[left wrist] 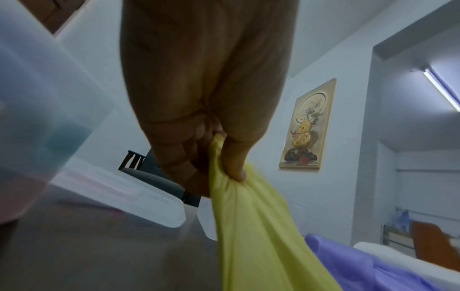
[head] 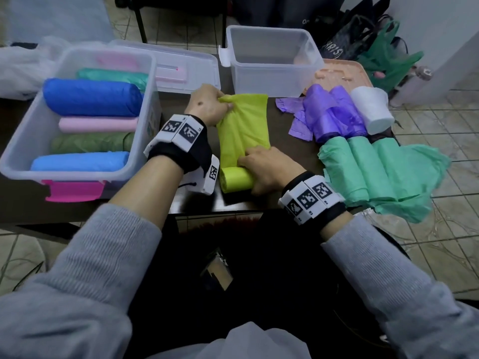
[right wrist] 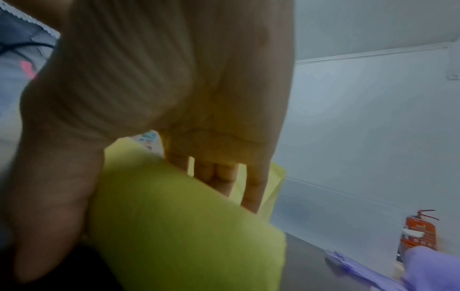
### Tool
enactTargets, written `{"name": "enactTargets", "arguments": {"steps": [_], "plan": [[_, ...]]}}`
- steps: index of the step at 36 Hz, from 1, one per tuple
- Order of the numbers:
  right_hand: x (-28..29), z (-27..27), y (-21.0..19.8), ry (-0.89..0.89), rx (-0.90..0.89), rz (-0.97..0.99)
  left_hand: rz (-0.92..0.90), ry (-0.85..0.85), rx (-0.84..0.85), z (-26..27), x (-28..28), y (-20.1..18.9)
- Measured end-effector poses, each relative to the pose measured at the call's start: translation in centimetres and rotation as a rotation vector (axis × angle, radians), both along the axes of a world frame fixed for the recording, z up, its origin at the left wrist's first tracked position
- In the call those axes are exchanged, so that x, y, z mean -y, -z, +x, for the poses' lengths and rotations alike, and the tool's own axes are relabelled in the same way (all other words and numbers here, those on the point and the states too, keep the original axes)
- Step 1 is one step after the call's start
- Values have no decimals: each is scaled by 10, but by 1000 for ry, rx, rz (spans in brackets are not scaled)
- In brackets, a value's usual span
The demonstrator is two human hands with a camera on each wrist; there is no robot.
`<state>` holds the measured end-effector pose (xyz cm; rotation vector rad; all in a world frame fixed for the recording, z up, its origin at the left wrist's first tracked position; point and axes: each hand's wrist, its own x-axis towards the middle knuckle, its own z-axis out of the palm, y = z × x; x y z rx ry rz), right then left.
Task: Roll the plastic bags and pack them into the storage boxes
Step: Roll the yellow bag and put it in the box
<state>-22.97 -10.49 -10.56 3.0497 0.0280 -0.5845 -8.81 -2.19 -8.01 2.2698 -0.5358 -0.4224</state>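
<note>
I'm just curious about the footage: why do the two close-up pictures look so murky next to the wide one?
Head view: evenly lit, edges bent by the wide lens. Left wrist view: left hand backlit, storage box blurred. Right wrist view: soft all over, yellow bag smeared.

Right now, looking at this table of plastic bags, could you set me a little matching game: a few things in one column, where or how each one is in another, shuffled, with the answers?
Things:
1. yellow-green bag
2. dark blue roll
3. purple bags
4. far clear box

States:
A. lying in the near clear box with other rolls
B. holds no bags
C. loose on the table, right of the hands
D. half rolled, left hand pinching its far end, right hand on the roll

Pairs: 1-D, 2-A, 3-C, 4-B
</note>
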Motion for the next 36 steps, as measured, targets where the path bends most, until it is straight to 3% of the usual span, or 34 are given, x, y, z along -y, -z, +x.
{"name": "enactTargets", "arguments": {"steps": [8, 11, 13, 15, 19, 28, 36], "plan": [[-12, -1, 6, 11, 41, -35, 141, -63, 235, 7, 4, 7], [-12, -1, 8, 12, 46, -15, 201, 72, 402, -2, 6, 17], [-13, -3, 8, 18, 41, -2, 247, 285, 351, -9, 7, 26], [-12, -4, 8, 27, 29, 11, 328, 429, 192, -13, 7, 38], [-13, -7, 8, 47, 6, 47, 508, 556, 81, -15, 4, 61], [-17, -5, 3, 128, -28, 206, 570, 666, 110, -11, -4, 72], [-21, -12, 1, 104, 28, 189, 581, 697, 118, -5, -6, 68]]}}
